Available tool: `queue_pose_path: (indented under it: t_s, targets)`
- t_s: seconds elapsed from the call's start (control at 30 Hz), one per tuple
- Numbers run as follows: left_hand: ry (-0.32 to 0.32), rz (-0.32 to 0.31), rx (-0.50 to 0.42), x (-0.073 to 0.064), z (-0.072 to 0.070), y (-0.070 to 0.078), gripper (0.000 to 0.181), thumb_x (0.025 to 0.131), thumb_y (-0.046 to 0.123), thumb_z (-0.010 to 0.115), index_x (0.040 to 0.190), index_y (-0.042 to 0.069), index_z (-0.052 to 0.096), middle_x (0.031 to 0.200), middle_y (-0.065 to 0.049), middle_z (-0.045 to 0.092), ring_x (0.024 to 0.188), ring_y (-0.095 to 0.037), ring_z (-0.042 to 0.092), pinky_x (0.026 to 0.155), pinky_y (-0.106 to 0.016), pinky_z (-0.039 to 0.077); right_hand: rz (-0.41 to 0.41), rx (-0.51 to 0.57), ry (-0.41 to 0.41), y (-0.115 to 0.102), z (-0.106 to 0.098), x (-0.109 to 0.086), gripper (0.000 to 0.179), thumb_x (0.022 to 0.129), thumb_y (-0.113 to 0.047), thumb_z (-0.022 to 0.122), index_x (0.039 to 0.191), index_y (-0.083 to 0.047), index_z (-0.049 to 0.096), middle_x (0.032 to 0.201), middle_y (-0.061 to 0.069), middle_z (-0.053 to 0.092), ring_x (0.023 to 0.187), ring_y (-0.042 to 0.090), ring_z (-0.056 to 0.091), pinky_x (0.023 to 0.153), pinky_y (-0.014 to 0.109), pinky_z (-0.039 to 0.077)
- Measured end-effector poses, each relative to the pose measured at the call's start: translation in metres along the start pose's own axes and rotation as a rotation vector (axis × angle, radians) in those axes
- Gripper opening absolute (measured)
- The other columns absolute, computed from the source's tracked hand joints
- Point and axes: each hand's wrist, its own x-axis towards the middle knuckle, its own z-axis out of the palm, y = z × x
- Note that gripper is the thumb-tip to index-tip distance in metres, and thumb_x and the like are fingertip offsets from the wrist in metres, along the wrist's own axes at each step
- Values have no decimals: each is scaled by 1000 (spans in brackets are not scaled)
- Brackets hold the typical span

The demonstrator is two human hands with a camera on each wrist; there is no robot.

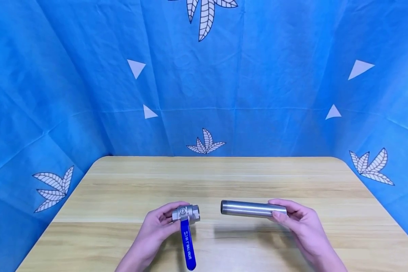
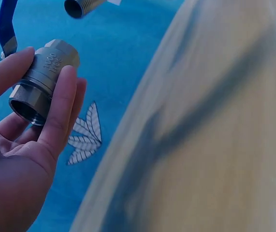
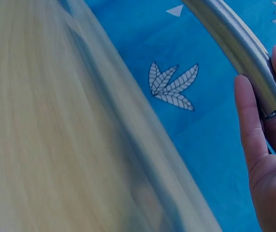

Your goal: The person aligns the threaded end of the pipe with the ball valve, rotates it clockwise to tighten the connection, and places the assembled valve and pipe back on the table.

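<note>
My left hand (image 1: 156, 230) grips a silver ball valve (image 1: 192, 213) between thumb and fingers, above the table. Its long blue lever handle (image 1: 188, 245) points down toward me and bears white lettering. In the left wrist view the valve body (image 2: 46, 67) shows its hexagonal ends, one round opening facing the palm. My right hand (image 1: 304, 226) pinches a steel pipe (image 1: 248, 209) near its right end, holding it roughly level. The pipe's threaded end (image 1: 226, 207) faces the valve's open end across a small gap. In the right wrist view the pipe (image 3: 244, 48) lies between thumb and fingertips.
A light wood table (image 1: 204, 177) with rounded back corners lies beneath both hands, their shadows falling on it. Blue cloth (image 1: 197, 87) with white leaf and triangle prints hangs behind the table and along both sides.
</note>
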Motion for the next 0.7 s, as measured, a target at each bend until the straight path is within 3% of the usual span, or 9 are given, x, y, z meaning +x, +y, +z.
queue_pose_path:
  t_s: [0.27,0.7]
  targets:
    - [-27,17,-4,-1,10,9,58,90,8,82,145,1,64,143,-21,67,126,-27,69,105,-26,56,-35,-15,-35,-3,7,1,31,101,10,64,127,0,76,116,-3,81,102,8,77,92,32,65]
    - [-23,-4,20,3,7,5,57,90,8,81,144,4,65,138,-15,70,123,-26,69,103,-26,56,6,-57,-3,-1,9,1,28,102,5,65,128,2,75,112,-3,81,99,11,79,91,31,65]
